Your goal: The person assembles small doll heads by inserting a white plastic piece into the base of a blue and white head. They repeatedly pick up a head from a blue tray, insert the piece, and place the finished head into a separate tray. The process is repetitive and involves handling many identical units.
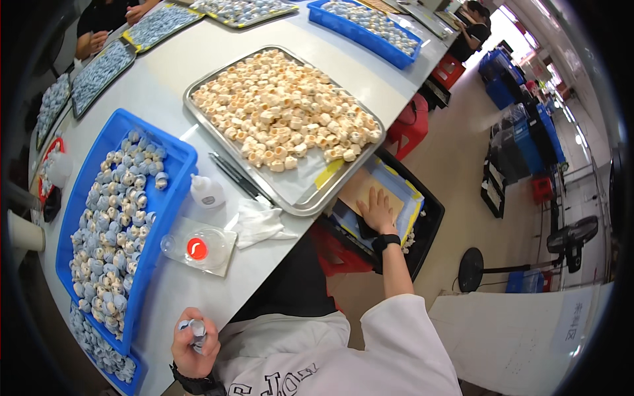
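Note:
My left hand is closed around a few small pale blue-grey, cup-like pieces, near the table's front edge. It wears a dark wristband. My right hand reaches down beside the table, its fingers spread flat on a tan sheet. That sheet lies over blue and yellow material inside a black crate. Left of my left hand, a blue bin holds many small blue-and-cream figure parts. A metal tray of hollow cream parts stands on the table between my hands and the far side.
On the white table are a white squeeze bottle, dark pen-like tools, a crumpled tissue and a clear dish with a red spot. Red stools stand beside it. A fan is at right. Other people work farther off.

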Available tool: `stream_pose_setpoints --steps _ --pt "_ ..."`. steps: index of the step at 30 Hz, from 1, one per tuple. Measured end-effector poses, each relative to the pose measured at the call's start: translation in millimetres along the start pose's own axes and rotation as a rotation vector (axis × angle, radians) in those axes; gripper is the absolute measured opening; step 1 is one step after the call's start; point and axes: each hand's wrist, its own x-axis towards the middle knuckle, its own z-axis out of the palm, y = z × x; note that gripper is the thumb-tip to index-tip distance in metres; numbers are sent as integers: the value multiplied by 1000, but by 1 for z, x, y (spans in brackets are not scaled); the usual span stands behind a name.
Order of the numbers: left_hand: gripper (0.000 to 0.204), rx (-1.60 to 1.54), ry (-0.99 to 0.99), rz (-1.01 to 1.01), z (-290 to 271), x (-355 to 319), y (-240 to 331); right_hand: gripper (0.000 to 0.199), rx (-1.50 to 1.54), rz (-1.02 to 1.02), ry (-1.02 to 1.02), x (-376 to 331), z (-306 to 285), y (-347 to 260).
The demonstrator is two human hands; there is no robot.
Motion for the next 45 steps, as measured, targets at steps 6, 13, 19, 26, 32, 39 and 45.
stream_pose_setpoints --steps 6,13,19,26,32,39,45 --pt "33 164 -81 -19 2 7 8 64 -25 -117 262 6 11 28" --pt "41 31 -225 110 12 5 23 18 730 -369 795 -104 -63 -60" --pt "35 80 -185 254 26 6 35 24 308 -805 477 -123 -143 -190" --pt "44 52 -92 70 12 4 40 27 16 -689 387 -114 -135 -221" --pt "41 103 -80 31 12 10 45 23 119 -642 305 -115 -136 -210" --pt "32 452 -324 -82 8 11 52 29 792 -1772 -535 -207 -126 -237" --pt "25 488 -440 -66 12 16 45 27 960 -1593 -6 -248 -103 -269"
